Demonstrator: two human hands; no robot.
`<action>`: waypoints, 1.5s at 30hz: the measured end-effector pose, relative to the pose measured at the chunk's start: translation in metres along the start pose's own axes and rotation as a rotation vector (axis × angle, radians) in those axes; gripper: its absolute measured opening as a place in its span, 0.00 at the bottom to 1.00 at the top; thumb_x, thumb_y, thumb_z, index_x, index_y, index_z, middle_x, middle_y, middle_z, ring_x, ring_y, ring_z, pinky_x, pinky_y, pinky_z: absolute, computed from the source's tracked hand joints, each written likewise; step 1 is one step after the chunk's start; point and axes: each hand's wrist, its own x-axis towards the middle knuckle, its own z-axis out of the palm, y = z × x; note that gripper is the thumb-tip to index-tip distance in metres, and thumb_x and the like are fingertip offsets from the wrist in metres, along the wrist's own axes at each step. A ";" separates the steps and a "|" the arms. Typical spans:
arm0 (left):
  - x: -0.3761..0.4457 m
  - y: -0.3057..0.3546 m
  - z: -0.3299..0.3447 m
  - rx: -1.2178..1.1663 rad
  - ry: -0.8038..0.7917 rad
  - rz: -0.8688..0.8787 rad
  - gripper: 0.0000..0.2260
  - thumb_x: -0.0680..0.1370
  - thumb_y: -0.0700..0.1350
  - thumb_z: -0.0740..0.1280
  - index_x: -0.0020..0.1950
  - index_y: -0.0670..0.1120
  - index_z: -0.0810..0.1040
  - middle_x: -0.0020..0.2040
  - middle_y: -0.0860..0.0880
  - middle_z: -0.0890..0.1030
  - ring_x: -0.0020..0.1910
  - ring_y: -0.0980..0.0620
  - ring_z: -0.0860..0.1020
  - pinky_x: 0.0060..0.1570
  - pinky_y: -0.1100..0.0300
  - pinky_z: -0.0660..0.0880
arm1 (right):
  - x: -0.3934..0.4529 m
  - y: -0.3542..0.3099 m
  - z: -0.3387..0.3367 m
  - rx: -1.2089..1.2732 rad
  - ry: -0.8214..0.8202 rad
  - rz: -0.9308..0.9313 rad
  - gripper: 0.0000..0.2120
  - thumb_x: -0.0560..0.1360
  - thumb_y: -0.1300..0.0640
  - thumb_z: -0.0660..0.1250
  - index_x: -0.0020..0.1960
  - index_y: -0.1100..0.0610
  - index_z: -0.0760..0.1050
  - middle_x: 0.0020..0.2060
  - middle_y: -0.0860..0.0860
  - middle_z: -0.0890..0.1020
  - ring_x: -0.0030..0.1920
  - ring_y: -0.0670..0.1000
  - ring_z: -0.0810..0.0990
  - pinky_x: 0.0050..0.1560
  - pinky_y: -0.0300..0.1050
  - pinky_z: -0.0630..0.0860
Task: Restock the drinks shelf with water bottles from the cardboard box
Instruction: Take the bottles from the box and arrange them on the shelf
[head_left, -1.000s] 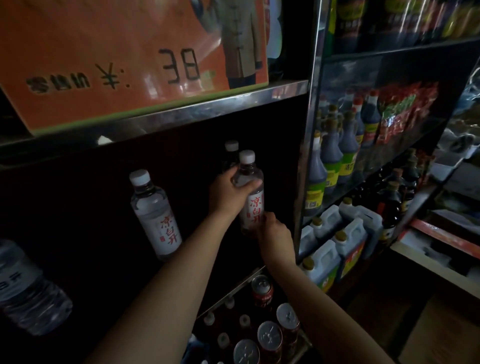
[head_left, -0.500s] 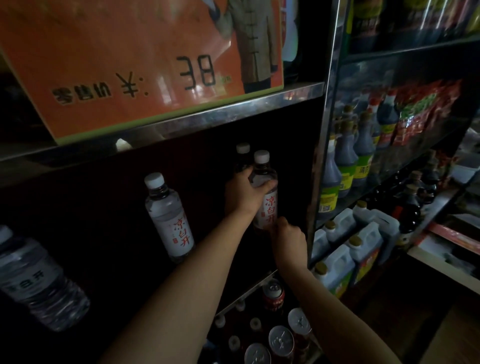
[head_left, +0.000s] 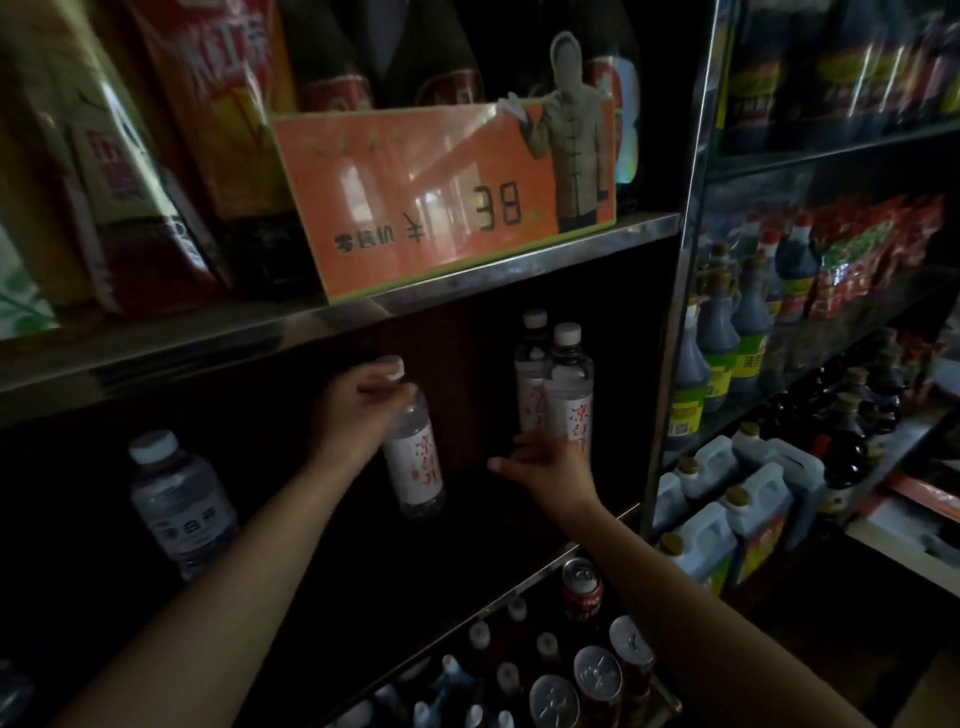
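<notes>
On the dark drinks shelf (head_left: 519, 525), my left hand (head_left: 358, 410) grips the neck and shoulder of a water bottle (head_left: 415, 467) with a white label and red characters; the bottle leans slightly. To its right two more such bottles stand close together, one in front (head_left: 569, 395) and one behind (head_left: 530, 364). My right hand (head_left: 545, 462) is at the base of the front bottle, fingers reaching to it and thumb spread out to the left. A further water bottle (head_left: 182, 504) with a pale label stands alone at the left.
An orange price sign (head_left: 441, 202) and dark bottles sit on the metal shelf (head_left: 519, 265) above. Cans (head_left: 582, 587) and small bottles fill the shelf below. Beyond the metal upright (head_left: 670, 364) are sauce bottles (head_left: 727, 332) and white jugs (head_left: 753, 499).
My left hand has let go of the right-hand bottle and moved left to grip the middle bottle. My right hand stays at the front bottle's base, thumb now spread. The view has tilted up.
</notes>
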 end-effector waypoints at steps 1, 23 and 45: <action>0.001 -0.003 -0.012 -0.024 -0.013 -0.034 0.13 0.73 0.37 0.71 0.57 0.40 0.78 0.44 0.47 0.78 0.43 0.56 0.78 0.43 0.67 0.73 | 0.003 -0.001 0.009 0.006 -0.073 0.008 0.23 0.63 0.52 0.80 0.55 0.53 0.76 0.45 0.48 0.80 0.47 0.47 0.80 0.41 0.34 0.75; 0.000 -0.021 -0.007 -0.103 -0.186 -0.160 0.13 0.74 0.43 0.71 0.57 0.47 0.74 0.48 0.51 0.78 0.48 0.55 0.78 0.47 0.59 0.77 | 0.015 0.041 0.089 -0.015 -0.184 -0.138 0.31 0.62 0.53 0.80 0.61 0.52 0.71 0.51 0.49 0.83 0.49 0.47 0.82 0.52 0.47 0.81; -0.050 0.033 0.123 -0.232 -0.388 -0.095 0.19 0.73 0.44 0.72 0.63 0.45 0.75 0.48 0.55 0.76 0.47 0.59 0.77 0.43 0.61 0.78 | -0.040 0.065 -0.060 -0.185 0.107 -0.041 0.29 0.66 0.49 0.76 0.64 0.51 0.70 0.49 0.48 0.83 0.46 0.45 0.83 0.47 0.46 0.82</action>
